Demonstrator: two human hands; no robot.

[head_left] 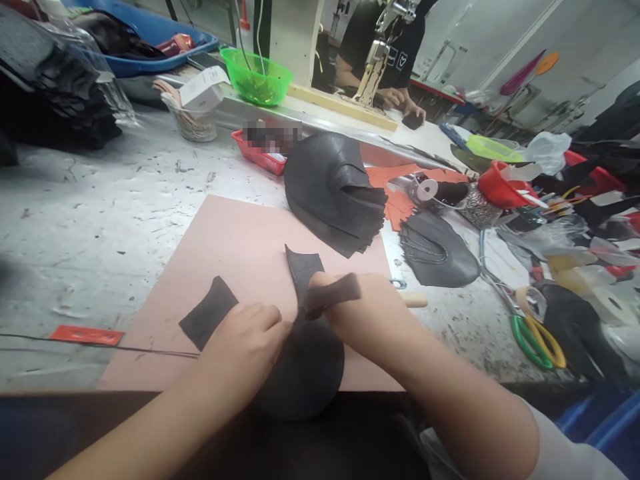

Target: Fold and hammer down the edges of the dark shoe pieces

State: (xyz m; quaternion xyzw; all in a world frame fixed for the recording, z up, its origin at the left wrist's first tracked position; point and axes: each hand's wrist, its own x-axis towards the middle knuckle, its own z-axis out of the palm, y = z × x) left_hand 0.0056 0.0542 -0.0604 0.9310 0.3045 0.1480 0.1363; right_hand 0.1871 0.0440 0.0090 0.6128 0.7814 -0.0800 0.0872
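Both hands work at a dark leather shoe upper [305, 373], whose rounded part hangs over the table's near edge. My left hand [255, 330] is closed, pinching the leather at its upper left side. My right hand [345, 303] is closed round a dark, blurred strip [333, 293], probably leather, lying across its fingers. A curved dark leather flap [304, 267] stands up between the hands; how it joins the upper is hidden. Left of my left hand, a separate dark leather piece [209, 313] lies flat on the pink board [240, 233].
Stacked dark uppers [333, 190] lie behind the board, with another upper [440, 250] to their right. A wooden handle [416, 300] pokes out beyond my right wrist. Scissors [537, 340] lie at right, a red strip [87, 335] at left. Across the table, a person [385, 60] works at a machine.
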